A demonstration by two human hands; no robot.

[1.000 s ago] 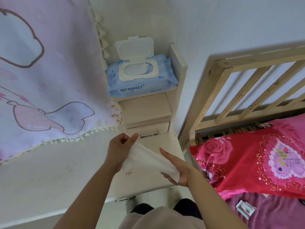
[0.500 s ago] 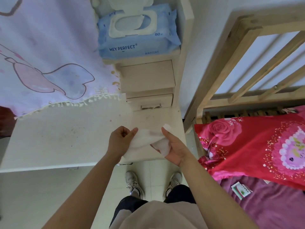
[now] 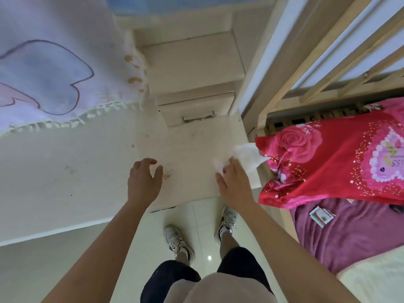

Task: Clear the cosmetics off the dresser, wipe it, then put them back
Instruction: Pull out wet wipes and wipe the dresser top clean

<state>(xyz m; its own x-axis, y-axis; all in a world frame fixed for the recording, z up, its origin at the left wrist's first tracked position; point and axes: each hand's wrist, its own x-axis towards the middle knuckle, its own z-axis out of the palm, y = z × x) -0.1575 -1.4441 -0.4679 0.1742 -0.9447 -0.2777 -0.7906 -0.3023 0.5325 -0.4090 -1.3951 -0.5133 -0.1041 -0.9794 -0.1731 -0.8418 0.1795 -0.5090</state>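
The cream dresser top [image 3: 91,171] lies below me, marked with brown specks and smudges. My right hand [image 3: 235,180] presses a white wet wipe [image 3: 247,159] flat on the dresser's right end, fingers stretched out over it. My left hand [image 3: 144,180] hovers just above the surface to the left, fingers loosely bent, holding nothing. No cosmetics show on the dresser.
A pink cartoon cloth [image 3: 54,68] drapes over the dresser's back left. Small drawers [image 3: 194,110] rise behind the top, with the blue edge of a wipes pack [image 3: 135,5] above. A wooden bed frame [image 3: 306,68] with a red pillow [image 3: 328,158] stands right. My feet are on the tiled floor [image 3: 196,219].
My left hand has let go of the wipe and moved left. My right hand has carried the wipe to the dresser's right end and flattened it there. The view has tilted downward.
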